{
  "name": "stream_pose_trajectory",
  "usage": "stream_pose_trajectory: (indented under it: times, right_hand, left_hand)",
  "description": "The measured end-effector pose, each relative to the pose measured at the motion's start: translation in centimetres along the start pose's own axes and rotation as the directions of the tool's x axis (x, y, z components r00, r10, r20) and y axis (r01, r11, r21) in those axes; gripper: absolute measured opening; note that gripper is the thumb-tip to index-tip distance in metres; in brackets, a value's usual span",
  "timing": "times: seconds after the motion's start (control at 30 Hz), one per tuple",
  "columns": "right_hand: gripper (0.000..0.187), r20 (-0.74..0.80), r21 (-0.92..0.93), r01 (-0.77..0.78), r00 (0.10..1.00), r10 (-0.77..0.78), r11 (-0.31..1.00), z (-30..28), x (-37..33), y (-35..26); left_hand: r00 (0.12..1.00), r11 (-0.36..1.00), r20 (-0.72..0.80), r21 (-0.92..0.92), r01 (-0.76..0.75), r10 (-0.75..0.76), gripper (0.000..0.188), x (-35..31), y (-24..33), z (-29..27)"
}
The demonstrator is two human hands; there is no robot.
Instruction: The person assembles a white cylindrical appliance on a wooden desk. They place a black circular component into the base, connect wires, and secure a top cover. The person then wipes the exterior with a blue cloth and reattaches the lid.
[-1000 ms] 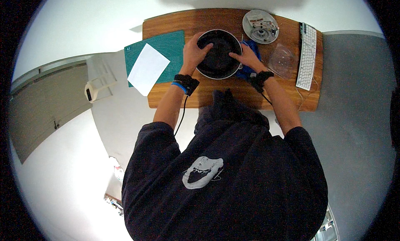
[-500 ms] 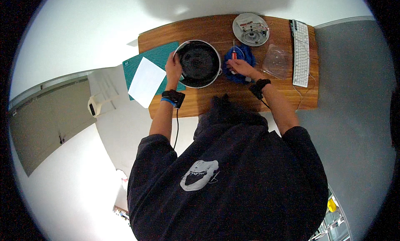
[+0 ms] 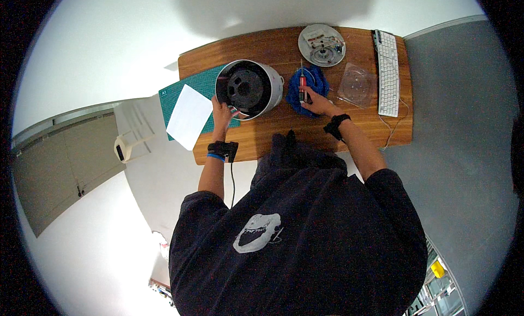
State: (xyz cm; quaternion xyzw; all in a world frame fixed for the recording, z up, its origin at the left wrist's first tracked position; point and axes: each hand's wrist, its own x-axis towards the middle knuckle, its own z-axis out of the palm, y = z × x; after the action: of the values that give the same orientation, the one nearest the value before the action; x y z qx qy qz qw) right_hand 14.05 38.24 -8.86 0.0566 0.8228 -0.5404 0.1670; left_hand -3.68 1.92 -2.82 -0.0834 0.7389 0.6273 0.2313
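My left hand (image 3: 222, 115) is closed on the near-left rim of a deep, round container (image 3: 277, 89) with pale outer walls and a black interior. It stands tilted, its mouth turned toward the left, and shows a dark round part with openings inside. At the blue, bunched-up bundle (image 3: 315, 75), my right hand (image 3: 318, 104) has its fingers curled against a slim red-and-black tool (image 3: 302, 82) with a narrow tip pointing away from me. The tool's exact kind is too small to make out. A thin pale cord loops beside it.
A green cutting mat (image 3: 176, 95) lies at the left under a white sheet of paper (image 3: 188, 117). Behind the blue bundle stands a plate (image 3: 338, 57) of small parts and wires. A clear plastic tray (image 3: 356, 85) and a white keyboard (image 3: 388, 76) occupy the wooden table's (image 3: 349, 130) right side.
The container has tipped so that its outer right wall now shows. My left hand has shifted down its rim. My right hand has closed in on the red-and-black tool.
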Motion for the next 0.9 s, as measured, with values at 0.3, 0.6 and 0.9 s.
stream_pose_trajectory:
  times: [0.3, 0.6, 0.9]
  right_hand:
    - [0.087, -0.175, -0.037, -0.171, 0.971, 0.162, 0.985, -2.1, -2.9, -2.2]
    - [0.118, -0.205, -0.588, -0.045, 0.974, -0.095, 0.808, -3.4, -5.2, 0.2]
    - [0.081, -0.214, -0.407, -0.202, 0.969, 0.122, 0.891, -3.2, -2.6, -2.3]
  left_hand:
    - [0.996, 0.976, -0.090, -0.211, -0.048, 0.029, 0.048, -1.4, 1.7, 2.5]
    - [0.793, 0.485, 0.166, 0.711, -0.508, 0.587, 0.064, -2.1, 5.4, 3.1]
    - [0.530, 0.249, 0.655, 0.477, -0.843, 0.539, 0.047, -2.8, 10.8, 19.7]
